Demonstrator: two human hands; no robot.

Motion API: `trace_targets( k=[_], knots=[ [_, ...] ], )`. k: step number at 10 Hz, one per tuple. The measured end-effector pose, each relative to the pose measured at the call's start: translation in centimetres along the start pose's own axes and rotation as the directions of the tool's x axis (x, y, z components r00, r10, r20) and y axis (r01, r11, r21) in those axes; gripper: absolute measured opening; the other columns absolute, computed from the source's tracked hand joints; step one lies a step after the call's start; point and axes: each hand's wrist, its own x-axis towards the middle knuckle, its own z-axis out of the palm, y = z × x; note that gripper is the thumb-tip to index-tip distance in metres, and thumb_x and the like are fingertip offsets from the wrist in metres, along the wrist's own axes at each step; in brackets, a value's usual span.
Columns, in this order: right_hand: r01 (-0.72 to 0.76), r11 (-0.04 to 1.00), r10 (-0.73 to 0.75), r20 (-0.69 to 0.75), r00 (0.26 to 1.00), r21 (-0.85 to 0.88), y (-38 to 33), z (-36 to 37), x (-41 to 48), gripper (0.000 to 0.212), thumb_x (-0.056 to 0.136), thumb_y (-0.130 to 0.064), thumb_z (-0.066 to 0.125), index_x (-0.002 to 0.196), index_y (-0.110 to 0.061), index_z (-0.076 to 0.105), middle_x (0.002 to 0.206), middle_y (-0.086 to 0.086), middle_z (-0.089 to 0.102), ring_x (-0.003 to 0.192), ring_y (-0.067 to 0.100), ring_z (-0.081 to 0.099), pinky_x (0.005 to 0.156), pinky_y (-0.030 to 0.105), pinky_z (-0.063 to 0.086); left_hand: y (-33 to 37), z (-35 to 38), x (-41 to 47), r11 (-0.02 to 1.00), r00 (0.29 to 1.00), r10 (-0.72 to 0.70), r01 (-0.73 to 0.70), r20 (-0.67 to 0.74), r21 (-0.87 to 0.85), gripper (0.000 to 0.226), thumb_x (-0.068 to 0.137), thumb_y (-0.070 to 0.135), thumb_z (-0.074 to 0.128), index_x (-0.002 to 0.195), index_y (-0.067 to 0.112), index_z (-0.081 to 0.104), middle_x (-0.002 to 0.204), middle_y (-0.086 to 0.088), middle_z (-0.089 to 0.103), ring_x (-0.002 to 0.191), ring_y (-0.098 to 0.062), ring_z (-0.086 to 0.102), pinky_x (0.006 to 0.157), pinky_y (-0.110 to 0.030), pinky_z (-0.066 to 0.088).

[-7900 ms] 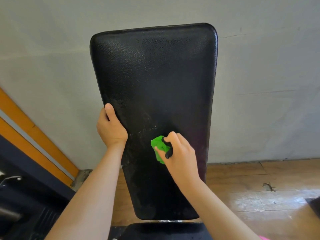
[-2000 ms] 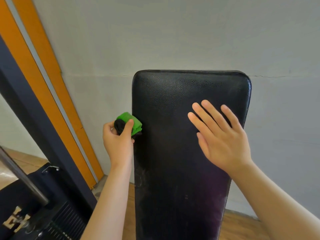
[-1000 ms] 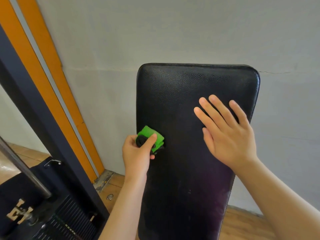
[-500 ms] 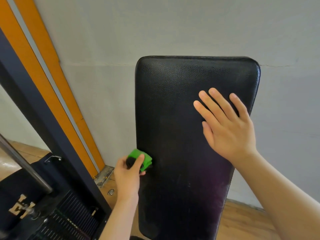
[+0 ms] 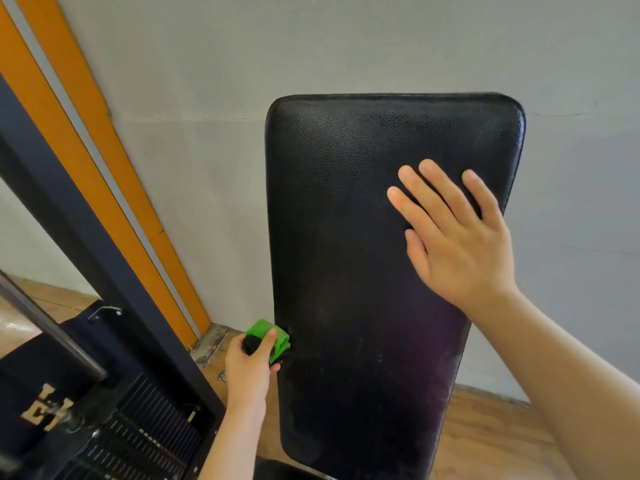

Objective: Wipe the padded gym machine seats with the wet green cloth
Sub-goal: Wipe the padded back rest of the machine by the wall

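**Green cloth [image 5: 268,332] at the edge of a black backrest pad [image 5: 346,220]**

The left hand [image 5: 251,368] grips the bunched cloth, thumb over it, against the upright pad's lower left edge. The right hand [image 5: 457,251] lies flat on the pad's upper right, fingers [image 5: 433,192] straight and spread, holding nothing. Behind stands a grey wall [image 5: 346,46]; left of it, orange stripes [image 5: 88,98] and a dark machine frame [image 5: 83,237].

grey wall [image 5: 311,46] | orange stripes [image 5: 135,195] | dark machine frame [image 5: 110,271] | weight stack [image 5: 138,441] | wooden floor [image 5: 491,438]
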Motion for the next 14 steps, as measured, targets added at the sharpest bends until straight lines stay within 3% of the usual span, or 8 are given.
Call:
trace_targets(
  k=[2, 3, 5, 7, 10, 11, 13, 14],
  knots=[
    [-0.004, 1.0, 0.004, -0.003, 1.0, -0.006, 0.0, 0.0, 0.0, 0.048, 0.096, -0.02, 0.043, 0.145, -0.018, 0.044, 0.153, 0.003, 0.038, 0.143, 0.022, 0.032, 0.117, 0.045, 0.02, -0.5, 0.0, -0.4, 0.993, 0.998, -0.066, 0.064, -0.017, -0.1, 0.025, 0.088, 0.013, 0.066, 0.112, 0.011, 0.058, 0.112, -0.01, 0.064, 0.09, -0.016, 0.064, 0.065, -0.028, 0.052],
    [-0.002, 1.0, 0.002, -0.007, 1.0, -0.008, -0.1, 0.0, 0.0, 0.048, 0.096, -0.021, 0.043, 0.145, -0.018, 0.044, 0.153, 0.003, 0.038, 0.142, 0.022, 0.033, 0.117, 0.045, 0.02, 1.4, 1.3, -1.1, 0.991, 1.0, -0.007, 0.008, 0.003, -0.135, 0.027, 0.087, 0.014, 0.067, 0.113, 0.009, 0.059, 0.107, -0.006, 0.064, 0.091, -0.015, 0.065, 0.058, -0.022, 0.055],
    [-0.006, 1.0, 0.006, -0.006, 1.0, -0.006, 0.0, 0.0, -0.1, 0.049, 0.097, -0.021, 0.043, 0.145, -0.019, 0.043, 0.153, 0.002, 0.038, 0.142, 0.022, 0.033, 0.117, 0.045, 0.02, 4.7, 4.7, -3.0, 0.954, 0.954, 0.299, -0.299, 0.001, 0.018, 0.022, 0.082, 0.022, 0.073, 0.094, 0.02, 0.054, 0.101, -0.004, 0.064, 0.089, -0.017, 0.068, 0.056, -0.02, 0.055],
    [-0.006, 1.0, 0.006, 0.002, 1.0, -0.026, -0.1, 0.1, 0.0, 0.049, 0.097, -0.022, 0.043, 0.146, -0.019, 0.042, 0.153, 0.002, 0.038, 0.142, 0.022, 0.033, 0.117, 0.045, 0.02, 2.6, 4.9, -3.8, 0.93, 0.935, 0.352, -0.343, -0.046, 0.133, 0.027, 0.083, 0.024, 0.073, 0.097, 0.012, 0.054, 0.09, -0.001, 0.062, 0.081, -0.01, 0.063, 0.054, -0.008, 0.047],
    [-0.009, 0.999, 0.009, 0.004, 1.0, -0.032, -0.1, 0.0, 0.0, 0.049, 0.097, -0.022, 0.041, 0.146, -0.02, 0.042, 0.153, 0.002, 0.038, 0.142, 0.023, 0.033, 0.117, 0.045, 0.02, -3.5, 2.0, -4.1, 0.965, 0.977, 0.178, -0.148, -0.121, 0.218, 0.026, 0.08, 0.023, 0.077, 0.09, 0.012, 0.056, 0.085, 0.0, 0.061, 0.079, -0.012, 0.06, 0.059, -0.019, 0.041],
    [-0.009, 1.0, 0.009, 0.0, 1.0, -0.026, -0.2, 0.0, -0.1, 0.049, 0.096, -0.022, 0.042, 0.146, -0.02, 0.043, 0.153, 0.002, 0.038, 0.142, 0.023, 0.034, 0.117, 0.045, 0.021, -2.2, 2.1, -3.3, 0.976, 0.977, 0.172, -0.152, -0.123, 0.155, 0.025, 0.079, 0.024, 0.077, 0.09, 0.017, 0.056, 0.087, -0.002, 0.063, 0.08, -0.018, 0.063, 0.065, -0.032, 0.054],
    [-0.012, 1.0, 0.012, -0.006, 1.0, -0.026, -0.2, 0.1, 0.0, 0.049, 0.096, -0.021, 0.043, 0.145, -0.02, 0.044, 0.152, 0.002, 0.039, 0.142, 0.023, 0.035, 0.117, 0.046, 0.023, 4.9, 4.1, -2.3, 0.953, 0.95, 0.292, -0.299, -0.113, -0.051, 0.025, 0.083, 0.026, 0.072, 0.099, 0.015, 0.056, 0.09, 0.002, 0.063, 0.076, -0.01, 0.064, 0.054, -0.021, 0.05],
    [-0.012, 0.999, 0.011, -0.013, 1.0, -0.032, -0.2, 0.1, 0.0, 0.049, 0.096, -0.021, 0.043, 0.145, -0.02, 0.044, 0.152, 0.002, 0.04, 0.141, 0.023, 0.036, 0.117, 0.046, 0.023, 6.1, 5.1, -2.6, 0.939, 0.937, 0.341, -0.343, -0.075, -0.02, 0.027, 0.082, 0.029, 0.073, 0.099, 0.016, 0.056, 0.093, 0.001, 0.064, 0.082, -0.013, 0.065, 0.065, -0.028, 0.055]
  ],
)
